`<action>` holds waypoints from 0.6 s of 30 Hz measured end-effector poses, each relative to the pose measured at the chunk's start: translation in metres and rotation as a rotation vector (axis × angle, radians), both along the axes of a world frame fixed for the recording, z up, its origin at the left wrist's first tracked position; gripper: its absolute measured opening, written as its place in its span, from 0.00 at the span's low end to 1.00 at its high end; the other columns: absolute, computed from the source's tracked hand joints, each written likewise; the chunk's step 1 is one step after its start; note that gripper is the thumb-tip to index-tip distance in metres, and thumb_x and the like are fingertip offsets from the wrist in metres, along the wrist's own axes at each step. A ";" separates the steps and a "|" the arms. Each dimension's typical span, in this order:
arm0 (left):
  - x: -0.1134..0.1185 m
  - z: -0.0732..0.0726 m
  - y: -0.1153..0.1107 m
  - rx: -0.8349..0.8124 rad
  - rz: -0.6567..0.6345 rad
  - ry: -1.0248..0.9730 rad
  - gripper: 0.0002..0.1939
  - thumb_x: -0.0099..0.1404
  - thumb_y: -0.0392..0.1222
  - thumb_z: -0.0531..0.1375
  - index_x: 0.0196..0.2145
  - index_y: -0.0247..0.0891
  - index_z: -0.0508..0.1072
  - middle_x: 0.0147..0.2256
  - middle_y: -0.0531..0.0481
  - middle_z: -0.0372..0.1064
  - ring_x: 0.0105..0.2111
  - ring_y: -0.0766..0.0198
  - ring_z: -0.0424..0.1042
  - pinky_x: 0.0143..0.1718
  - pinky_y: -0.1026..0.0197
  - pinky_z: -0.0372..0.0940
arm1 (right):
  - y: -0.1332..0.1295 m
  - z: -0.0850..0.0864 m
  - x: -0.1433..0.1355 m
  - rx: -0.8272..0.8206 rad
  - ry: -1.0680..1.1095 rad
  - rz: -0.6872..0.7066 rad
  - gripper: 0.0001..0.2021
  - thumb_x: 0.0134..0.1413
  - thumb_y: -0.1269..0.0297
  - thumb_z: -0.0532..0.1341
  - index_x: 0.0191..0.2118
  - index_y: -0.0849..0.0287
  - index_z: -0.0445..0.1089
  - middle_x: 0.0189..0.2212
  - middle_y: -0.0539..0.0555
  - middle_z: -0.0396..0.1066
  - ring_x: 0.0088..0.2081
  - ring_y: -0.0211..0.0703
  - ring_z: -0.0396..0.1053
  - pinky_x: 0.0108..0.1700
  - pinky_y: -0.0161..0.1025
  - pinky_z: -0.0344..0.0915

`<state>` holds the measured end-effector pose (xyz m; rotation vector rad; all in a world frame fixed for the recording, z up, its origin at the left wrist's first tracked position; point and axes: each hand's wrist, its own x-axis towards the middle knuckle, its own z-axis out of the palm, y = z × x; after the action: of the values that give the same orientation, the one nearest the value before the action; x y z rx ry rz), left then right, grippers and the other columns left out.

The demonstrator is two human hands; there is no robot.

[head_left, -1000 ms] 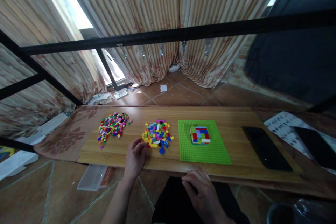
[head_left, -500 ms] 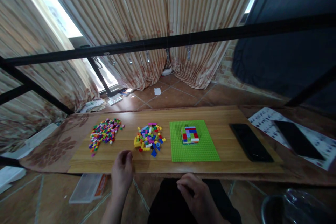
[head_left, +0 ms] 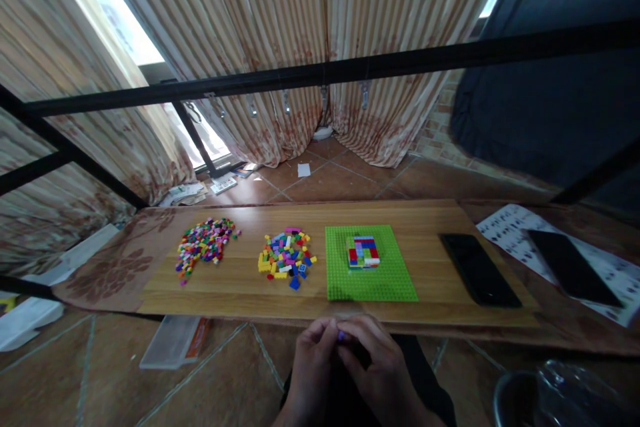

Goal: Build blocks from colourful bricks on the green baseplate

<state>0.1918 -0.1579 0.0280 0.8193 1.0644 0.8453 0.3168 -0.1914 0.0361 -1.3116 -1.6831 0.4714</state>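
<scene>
In front of the table's near edge, my left hand (head_left: 314, 355) and my right hand (head_left: 374, 355) meet with fingers closed. A small purple toy brick (head_left: 341, 335) shows between their fingertips, mostly covered. Beyond them lies a green baseplate (head_left: 370, 287), bearing a low square build of multicoloured bricks (head_left: 363, 252). Left of the plate is a loose pile of larger bricks (head_left: 286, 255). Farther left spreads a heap of tiny mixed-colour pieces (head_left: 205, 243).
A black phone-like slab (head_left: 480, 270) rests on the wooden board (head_left: 240, 297) at right. Another dark slab (head_left: 573, 267) lies on a printed sheet (head_left: 505, 220). A black metal rail (head_left: 310, 75) crosses above the far side. Below the edge are a clear plastic container (head_left: 167, 343) and a bin (head_left: 517, 397).
My left hand has moved right, from near the larger-brick pile to my right hand. A purple brick now shows between them. The camera view has shifted slightly.
</scene>
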 end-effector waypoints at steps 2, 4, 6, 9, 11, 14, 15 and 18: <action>0.001 0.004 0.000 -0.005 0.006 0.008 0.17 0.55 0.54 0.62 0.24 0.36 0.72 0.23 0.51 0.67 0.27 0.66 0.65 0.32 0.64 0.62 | -0.001 -0.002 0.002 0.009 -0.032 -0.018 0.08 0.58 0.69 0.56 0.42 0.55 0.69 0.36 0.53 0.72 0.39 0.42 0.70 0.41 0.39 0.68; 0.002 0.007 0.000 -0.008 0.006 0.014 0.18 0.54 0.55 0.62 0.23 0.36 0.72 0.23 0.52 0.67 0.26 0.66 0.64 0.32 0.64 0.61 | -0.001 -0.004 0.002 0.019 -0.052 -0.027 0.07 0.59 0.69 0.55 0.41 0.55 0.69 0.36 0.53 0.72 0.39 0.42 0.70 0.42 0.40 0.67; 0.003 0.008 -0.002 -0.007 0.015 0.015 0.19 0.54 0.57 0.61 0.24 0.36 0.72 0.24 0.51 0.67 0.27 0.66 0.65 0.32 0.64 0.62 | 0.000 -0.006 0.003 0.037 -0.073 -0.034 0.07 0.59 0.69 0.56 0.41 0.54 0.69 0.35 0.53 0.72 0.38 0.42 0.70 0.41 0.40 0.67; 0.003 0.009 -0.003 -0.040 0.024 -0.002 0.20 0.53 0.58 0.61 0.26 0.36 0.73 0.26 0.50 0.68 0.28 0.65 0.66 0.33 0.63 0.62 | 0.002 -0.007 0.006 0.064 -0.105 -0.063 0.07 0.59 0.67 0.56 0.41 0.54 0.70 0.35 0.53 0.73 0.38 0.42 0.71 0.41 0.40 0.67; 0.003 0.011 -0.004 -0.098 0.005 -0.036 0.20 0.52 0.58 0.63 0.27 0.35 0.73 0.25 0.50 0.68 0.27 0.66 0.66 0.31 0.65 0.62 | 0.004 -0.008 0.010 0.069 -0.125 -0.099 0.06 0.59 0.65 0.57 0.40 0.54 0.70 0.34 0.53 0.73 0.37 0.43 0.71 0.40 0.40 0.66; 0.005 0.014 -0.003 -0.170 -0.036 -0.061 0.19 0.49 0.55 0.65 0.26 0.35 0.72 0.23 0.52 0.66 0.24 0.69 0.64 0.28 0.67 0.59 | 0.005 -0.007 0.016 0.060 -0.148 -0.113 0.06 0.59 0.62 0.57 0.39 0.55 0.71 0.33 0.53 0.73 0.37 0.43 0.71 0.40 0.40 0.66; 0.006 0.014 -0.002 -0.178 -0.049 -0.053 0.18 0.49 0.55 0.65 0.25 0.35 0.72 0.22 0.52 0.66 0.24 0.70 0.64 0.28 0.67 0.59 | 0.005 -0.007 0.019 0.053 -0.155 -0.104 0.06 0.59 0.62 0.57 0.38 0.55 0.71 0.33 0.53 0.73 0.36 0.42 0.70 0.40 0.40 0.66; 0.010 0.015 0.002 -0.153 -0.088 0.018 0.15 0.50 0.52 0.64 0.23 0.35 0.72 0.21 0.52 0.66 0.23 0.69 0.65 0.27 0.67 0.57 | 0.006 -0.006 0.027 0.033 -0.177 -0.071 0.06 0.60 0.62 0.57 0.37 0.55 0.71 0.32 0.52 0.72 0.36 0.41 0.70 0.40 0.39 0.66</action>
<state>0.2017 -0.1563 0.0430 0.7404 1.0873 0.6749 0.3435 -0.1852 0.0302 -1.4180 -1.7741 0.2910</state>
